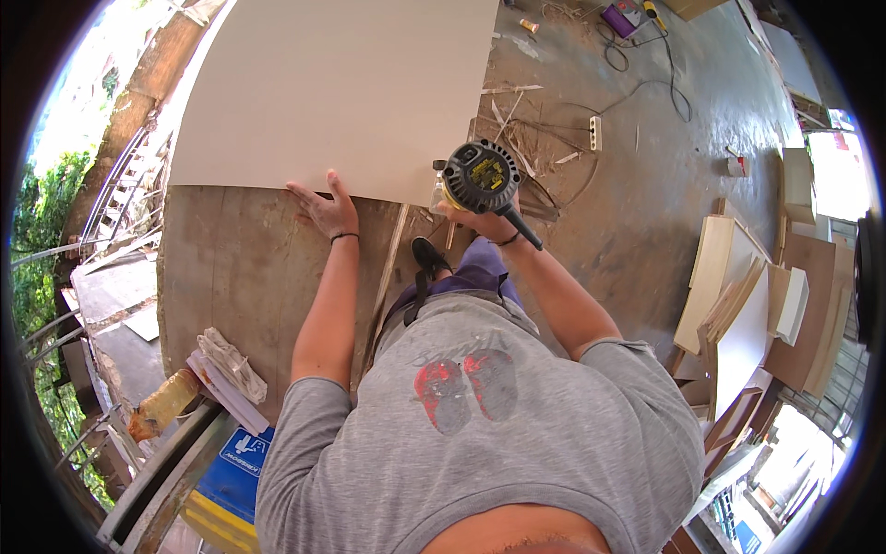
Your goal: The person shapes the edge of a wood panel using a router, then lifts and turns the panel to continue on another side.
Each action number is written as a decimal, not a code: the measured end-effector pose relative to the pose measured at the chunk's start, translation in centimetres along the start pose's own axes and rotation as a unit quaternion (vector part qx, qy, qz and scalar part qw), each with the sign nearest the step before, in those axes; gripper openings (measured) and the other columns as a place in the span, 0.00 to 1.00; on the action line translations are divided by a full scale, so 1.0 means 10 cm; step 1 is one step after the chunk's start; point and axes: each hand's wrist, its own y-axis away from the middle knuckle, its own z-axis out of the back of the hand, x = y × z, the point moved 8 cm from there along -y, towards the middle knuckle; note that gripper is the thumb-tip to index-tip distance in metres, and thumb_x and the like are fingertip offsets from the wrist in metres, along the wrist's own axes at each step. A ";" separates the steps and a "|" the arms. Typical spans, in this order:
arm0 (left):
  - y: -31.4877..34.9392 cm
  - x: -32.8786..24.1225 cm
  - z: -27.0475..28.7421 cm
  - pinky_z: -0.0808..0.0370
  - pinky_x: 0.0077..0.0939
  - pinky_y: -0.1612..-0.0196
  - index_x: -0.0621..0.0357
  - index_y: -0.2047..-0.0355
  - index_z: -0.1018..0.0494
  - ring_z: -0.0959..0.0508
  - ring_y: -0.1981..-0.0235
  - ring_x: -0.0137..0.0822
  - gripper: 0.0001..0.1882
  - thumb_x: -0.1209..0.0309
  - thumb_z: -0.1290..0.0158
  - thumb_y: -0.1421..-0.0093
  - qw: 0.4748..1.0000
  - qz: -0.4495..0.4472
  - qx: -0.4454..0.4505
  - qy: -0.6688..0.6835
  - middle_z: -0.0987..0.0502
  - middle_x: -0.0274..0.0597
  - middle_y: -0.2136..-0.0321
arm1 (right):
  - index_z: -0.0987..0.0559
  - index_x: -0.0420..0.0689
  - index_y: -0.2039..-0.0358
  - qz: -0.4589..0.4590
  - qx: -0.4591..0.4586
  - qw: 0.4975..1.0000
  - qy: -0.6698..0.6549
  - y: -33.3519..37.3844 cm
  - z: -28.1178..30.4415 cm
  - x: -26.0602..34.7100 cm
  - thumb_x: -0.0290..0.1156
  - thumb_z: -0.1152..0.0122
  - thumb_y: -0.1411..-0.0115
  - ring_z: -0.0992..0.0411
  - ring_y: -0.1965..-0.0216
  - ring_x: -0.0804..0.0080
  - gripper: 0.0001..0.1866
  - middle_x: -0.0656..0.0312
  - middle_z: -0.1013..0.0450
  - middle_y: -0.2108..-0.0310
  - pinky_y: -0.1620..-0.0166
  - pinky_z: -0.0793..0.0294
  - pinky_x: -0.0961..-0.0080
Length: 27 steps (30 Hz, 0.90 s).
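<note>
A large pale flat panel (332, 92) lies on a worn brown wooden work surface (249, 258). My left hand (330, 212) rests at the panel's near edge, fingers spread, the fingertips on its top face. My right hand (480, 222) is closed round the body of a trim router (482, 175) with a black vented motor cap and a yellowish lower part. The router stands at the panel's near right corner, its cord sleeve pointing back toward my right forearm. Its base and bit are hidden beneath the motor, so I cannot tell whether the bit touches the edge.
Wood strips and offcuts (506, 115) litter the floor beyond the router, among cables and a white power strip (595, 134). A purple case (620, 20) sits farther off. Cabinet parts (729, 277) stack up at the right. A blue and yellow box (235, 471) stands at the near left.
</note>
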 end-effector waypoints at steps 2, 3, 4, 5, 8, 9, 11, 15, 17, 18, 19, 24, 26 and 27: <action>0.01 -0.02 0.00 0.71 0.50 0.32 0.64 0.33 0.66 0.63 0.29 0.41 0.51 0.38 0.60 0.40 1.000 -0.007 -0.005 -0.012 0.61 0.53 0.31 | 0.19 0.45 0.65 0.018 0.001 0.999 0.047 -0.07 0.03 -0.02 0.37 0.23 0.61 0.23 0.68 0.76 0.21 0.64 0.21 0.69 0.61 0.23 0.77; 0.01 -0.03 0.01 0.71 0.50 0.32 0.64 0.33 0.66 0.63 0.29 0.41 0.51 0.38 0.60 0.40 1.000 -0.009 -0.009 -0.018 0.61 0.53 0.31 | 0.18 0.46 0.65 0.028 0.002 0.997 0.070 -0.12 0.04 -0.04 0.38 0.23 0.60 0.22 0.68 0.76 0.21 0.64 0.21 0.69 0.61 0.23 0.77; 0.01 -0.02 0.01 0.71 0.50 0.32 0.64 0.33 0.66 0.63 0.29 0.41 0.52 0.38 0.60 0.40 1.000 -0.007 -0.007 -0.018 0.61 0.53 0.31 | 0.19 0.46 0.65 0.022 -0.006 0.998 0.062 -0.16 0.07 -0.07 0.38 0.24 0.60 0.22 0.67 0.74 0.21 0.64 0.21 0.69 0.60 0.23 0.76; 0.01 -0.01 0.00 0.71 0.50 0.32 0.64 0.32 0.66 0.63 0.29 0.41 0.52 0.38 0.61 0.40 1.000 -0.004 -0.006 -0.019 0.61 0.53 0.31 | 0.19 0.46 0.65 0.017 -0.007 0.999 0.032 -0.21 0.07 -0.13 0.39 0.24 0.60 0.22 0.67 0.74 0.21 0.64 0.21 0.68 0.60 0.23 0.76; 0.01 -0.01 -0.02 0.71 0.50 0.32 0.64 0.32 0.66 0.63 0.29 0.41 0.52 0.37 0.61 0.40 1.000 -0.003 -0.004 -0.017 0.60 0.52 0.31 | 0.19 0.47 0.65 -0.021 0.004 0.996 -0.082 -0.38 0.03 -0.49 0.40 0.25 0.59 0.22 0.65 0.72 0.20 0.63 0.21 0.67 0.58 0.23 0.75; 0.01 -0.02 -0.03 0.71 0.50 0.32 0.64 0.32 0.66 0.62 0.29 0.41 0.52 0.37 0.61 0.41 1.000 -0.004 -0.004 -0.016 0.60 0.52 0.31 | 0.19 0.47 0.65 -0.021 0.008 0.998 -0.063 -0.44 0.04 -0.59 0.40 0.25 0.59 0.22 0.65 0.71 0.20 0.63 0.21 0.67 0.58 0.23 0.74; 0.01 0.02 -0.02 0.71 0.49 0.32 0.63 0.32 0.66 0.62 0.29 0.41 0.52 0.37 0.60 0.41 1.000 -0.002 -0.004 -0.014 0.59 0.52 0.31 | 0.18 0.48 0.64 -0.021 0.019 0.999 -0.027 -0.60 0.07 -0.60 0.40 0.25 0.59 0.22 0.64 0.70 0.20 0.62 0.21 0.66 0.58 0.23 0.73; 0.02 0.03 -0.01 0.71 0.50 0.32 0.62 0.32 0.66 0.60 0.30 0.42 0.51 0.38 0.59 0.41 1.000 0.002 -0.010 -0.011 0.59 0.51 0.31 | 0.18 0.49 0.64 0.001 -0.022 1.000 -0.006 -0.83 0.21 -0.61 0.41 0.27 0.59 0.22 0.64 0.68 0.20 0.62 0.21 0.66 0.58 0.23 0.70; 0.02 0.06 -0.01 0.71 0.50 0.32 0.62 0.32 0.66 0.59 0.30 0.42 0.51 0.38 0.59 0.40 1.000 0.001 -0.010 -0.011 0.59 0.51 0.31 | 0.19 0.49 0.63 -0.002 -0.022 1.000 -0.010 -0.95 0.26 -0.63 0.40 0.27 0.59 0.23 0.64 0.66 0.21 0.61 0.21 0.65 0.58 0.23 0.70; 0.02 0.08 -0.01 0.71 0.50 0.33 0.61 0.32 0.66 0.59 0.30 0.42 0.51 0.38 0.58 0.40 1.000 0.001 -0.011 -0.011 0.58 0.51 0.31 | 0.19 0.49 0.63 -0.005 -0.023 1.000 -0.009 -1.00 0.28 -0.63 0.40 0.27 0.59 0.23 0.63 0.66 0.21 0.61 0.21 0.65 0.58 0.23 0.69; 0.02 0.08 -0.01 0.70 0.50 0.33 0.62 0.32 0.65 0.59 0.30 0.42 0.51 0.39 0.58 0.40 1.000 0.000 -0.011 -0.014 0.58 0.51 0.31 | 0.19 0.49 0.63 -0.009 -0.025 1.000 -0.006 -1.04 0.31 -0.65 0.40 0.27 0.59 0.23 0.63 0.65 0.21 0.60 0.21 0.64 0.57 0.24 0.69; 0.04 0.11 0.01 0.69 0.51 0.33 0.63 0.32 0.64 0.59 0.30 0.43 0.50 0.40 0.58 0.40 1.000 -0.005 -0.016 -0.013 0.58 0.52 0.31 | 0.20 0.49 0.62 0.029 -0.013 0.999 -0.004 -1.10 0.27 -0.90 0.40 0.27 0.59 0.24 0.61 0.65 0.22 0.61 0.22 0.64 0.56 0.24 0.69; 0.04 0.12 0.02 0.68 0.50 0.33 0.63 0.32 0.64 0.59 0.30 0.43 0.50 0.40 0.58 0.39 1.000 -0.012 -0.019 -0.017 0.58 0.53 0.31 | 0.20 0.49 0.62 0.028 -0.016 0.999 -0.009 -1.17 0.28 -0.87 0.41 0.27 0.59 0.24 0.61 0.65 0.22 0.61 0.22 0.64 0.56 0.25 0.69; 0.05 0.13 0.03 0.68 0.50 0.33 0.63 0.32 0.63 0.59 0.30 0.44 0.50 0.40 0.58 0.39 1.000 -0.015 -0.020 -0.019 0.58 0.53 0.31 | 0.20 0.49 0.62 0.035 -0.019 0.999 0.002 -1.21 0.31 -0.84 0.41 0.27 0.59 0.24 0.61 0.66 0.22 0.61 0.22 0.64 0.56 0.25 0.69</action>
